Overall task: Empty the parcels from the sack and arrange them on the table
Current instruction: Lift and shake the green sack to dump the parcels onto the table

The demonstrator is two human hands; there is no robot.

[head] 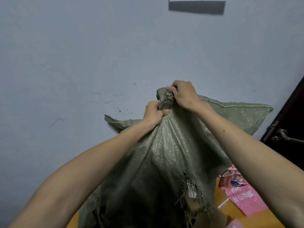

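A large olive-green woven sack [164, 162] is held up high in front of me, its bunched end at the top. My left hand [153, 112] grips that bunched fabric from the left, and my right hand [182, 94] grips it just above and to the right. Through a ragged tear low on the sack a brown cardboard parcel [192, 203] shows. A pink plastic parcel [241, 193] lies on the wooden table [269, 219] at the lower right. The sack's lower end is out of sight.
A pale blue-grey wall [74, 63] fills the view behind the sack. A dark door with a metal handle [286, 137] stands at the right edge. Another pink parcel corner [235, 225] shows at the bottom edge. A dark rectangle [197, 6] hangs on the wall above.
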